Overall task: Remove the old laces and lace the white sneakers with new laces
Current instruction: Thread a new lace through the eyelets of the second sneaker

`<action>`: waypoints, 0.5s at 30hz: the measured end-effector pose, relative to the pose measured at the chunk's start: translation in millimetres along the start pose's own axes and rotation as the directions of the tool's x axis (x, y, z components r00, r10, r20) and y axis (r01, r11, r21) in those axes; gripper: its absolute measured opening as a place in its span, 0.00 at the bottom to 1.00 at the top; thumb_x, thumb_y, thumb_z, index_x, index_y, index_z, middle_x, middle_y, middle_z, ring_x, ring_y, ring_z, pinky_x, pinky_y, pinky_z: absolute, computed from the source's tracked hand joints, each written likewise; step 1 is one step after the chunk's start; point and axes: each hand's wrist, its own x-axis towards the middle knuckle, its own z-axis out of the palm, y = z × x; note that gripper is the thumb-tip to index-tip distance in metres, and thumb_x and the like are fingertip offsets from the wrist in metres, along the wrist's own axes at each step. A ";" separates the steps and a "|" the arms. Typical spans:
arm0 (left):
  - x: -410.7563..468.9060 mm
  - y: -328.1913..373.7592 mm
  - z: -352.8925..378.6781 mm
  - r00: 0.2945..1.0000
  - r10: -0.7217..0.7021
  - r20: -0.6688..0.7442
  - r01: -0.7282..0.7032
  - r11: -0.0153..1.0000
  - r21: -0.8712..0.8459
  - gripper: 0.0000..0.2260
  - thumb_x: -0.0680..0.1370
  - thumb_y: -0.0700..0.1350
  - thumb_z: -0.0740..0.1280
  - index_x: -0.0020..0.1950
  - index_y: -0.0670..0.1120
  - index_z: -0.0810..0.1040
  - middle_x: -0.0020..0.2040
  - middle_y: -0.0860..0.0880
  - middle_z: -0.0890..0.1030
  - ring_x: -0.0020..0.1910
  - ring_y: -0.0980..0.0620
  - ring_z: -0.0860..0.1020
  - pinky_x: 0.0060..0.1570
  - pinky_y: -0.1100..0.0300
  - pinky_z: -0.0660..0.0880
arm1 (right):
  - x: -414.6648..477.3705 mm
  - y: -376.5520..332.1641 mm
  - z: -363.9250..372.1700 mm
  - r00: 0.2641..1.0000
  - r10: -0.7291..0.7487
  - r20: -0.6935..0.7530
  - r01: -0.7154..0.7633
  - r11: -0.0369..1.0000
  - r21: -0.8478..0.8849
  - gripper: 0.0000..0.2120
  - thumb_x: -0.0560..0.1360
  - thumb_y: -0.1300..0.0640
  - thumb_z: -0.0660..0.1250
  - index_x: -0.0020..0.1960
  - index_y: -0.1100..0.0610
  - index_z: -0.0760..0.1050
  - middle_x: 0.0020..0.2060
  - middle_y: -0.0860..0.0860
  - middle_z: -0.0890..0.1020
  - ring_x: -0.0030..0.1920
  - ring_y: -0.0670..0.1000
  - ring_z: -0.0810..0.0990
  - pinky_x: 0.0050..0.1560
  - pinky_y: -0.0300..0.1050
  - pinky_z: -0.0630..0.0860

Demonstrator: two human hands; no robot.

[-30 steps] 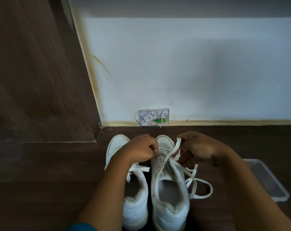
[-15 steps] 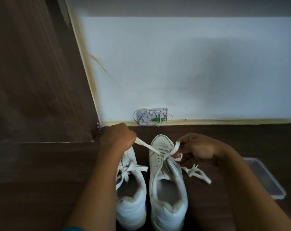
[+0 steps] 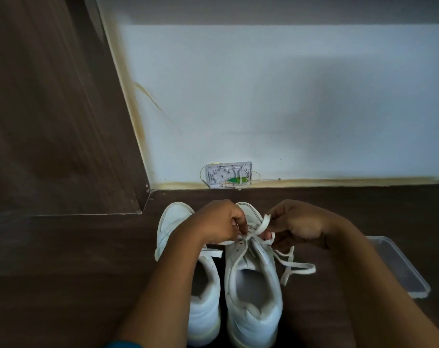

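Two white sneakers stand side by side on the dark wooden floor, toes toward the wall: the left sneaker [image 3: 173,222] and the right sneaker [image 3: 253,292]. A flat white lace [image 3: 296,268] runs through the right sneaker's front eyelets, and its loose end loops onto the floor at the right. My left hand [image 3: 218,222] pinches the lace at the eyelets on the shoe's left side. A raised strand of the same lace is pinched by my right hand [image 3: 296,224] just above the toe. My left forearm hides most of the left sneaker's laces.
A clear plastic container [image 3: 399,270] lies on the floor at the right. A white wall with a small open socket box [image 3: 228,175] rises behind the shoes. A dark wooden panel [image 3: 57,109] stands at the left.
My left hand, which had pulled a lace strand out to the left, has come back to the right sneaker's eyelets. The loose lace loop on the floor has grown longer.
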 end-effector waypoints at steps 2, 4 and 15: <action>-2.3 -0.6 -0.8 0.998 -0.060 -0.013 0.061 0.995 0.084 0.11 0.74 0.37 0.68 0.55 0.45 0.80 0.51 0.48 0.80 0.50 0.49 0.79 0.44 0.63 0.71 | 0.5 -0.4 -0.5 1.000 0.002 0.007 -0.002 1.000 -0.001 0.08 0.75 0.68 0.62 0.46 0.71 0.78 0.44 0.68 0.78 0.44 0.61 0.74 0.49 0.56 0.72; -7.4 -11.0 -9.4 0.955 -0.231 -0.185 0.270 0.936 0.225 0.11 0.75 0.37 0.63 0.57 0.45 0.77 0.57 0.46 0.79 0.56 0.46 0.77 0.52 0.58 0.73 | 0.9 -0.4 1.1 1.000 0.001 0.014 -0.001 1.000 0.006 0.08 0.76 0.68 0.62 0.43 0.68 0.80 0.41 0.65 0.77 0.42 0.60 0.73 0.46 0.52 0.71; -4.6 2.3 2.0 0.990 0.111 -0.088 -0.100 0.988 0.116 0.11 0.74 0.42 0.70 0.56 0.48 0.82 0.50 0.51 0.79 0.48 0.53 0.77 0.47 0.59 0.73 | 6.3 -1.2 1.5 1.000 -0.013 0.017 0.014 0.999 -0.044 0.07 0.74 0.68 0.64 0.45 0.68 0.81 0.38 0.61 0.80 0.36 0.56 0.76 0.46 0.53 0.73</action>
